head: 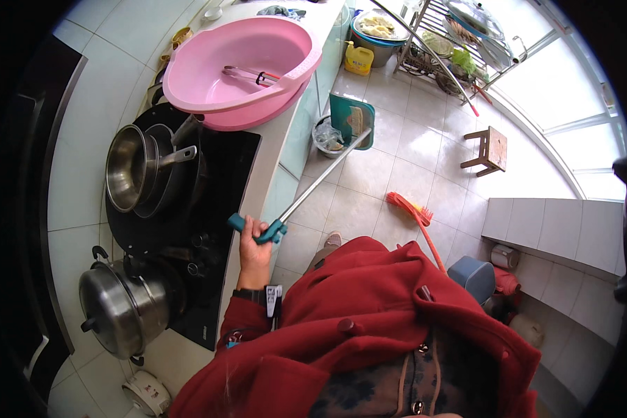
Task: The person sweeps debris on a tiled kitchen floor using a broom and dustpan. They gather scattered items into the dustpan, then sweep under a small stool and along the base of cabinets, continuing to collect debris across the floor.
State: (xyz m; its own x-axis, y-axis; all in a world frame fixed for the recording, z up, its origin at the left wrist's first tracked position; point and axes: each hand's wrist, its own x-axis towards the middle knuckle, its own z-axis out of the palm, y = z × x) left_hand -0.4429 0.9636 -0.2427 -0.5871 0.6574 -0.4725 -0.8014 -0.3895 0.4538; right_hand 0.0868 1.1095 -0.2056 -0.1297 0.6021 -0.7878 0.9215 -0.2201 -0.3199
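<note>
My left hand [254, 243] grips the teal handle of a long-handled dustpan [367, 114], whose metal pole slants away to the teal pan. The pan is tilted up beside and partly over a small trash bin [325, 151] lined with a clear plastic bag. A comb-like row of teeth shows on the pan. My right hand is out of view. Before me, a broom with red bristles [415, 209] rests near the floor, its orange-red handle running back to the edge of my red coat.
Left, a black cooktop [235, 172] holds pans and a steel steamer pot [120, 308]; pink basins [292, 52] rest on the counter. A wooden stool [496, 149], a yellow jug [359, 58] and a metal rack [423, 36] stand on the tiled floor. A grey-blue bin [471, 279] is at right.
</note>
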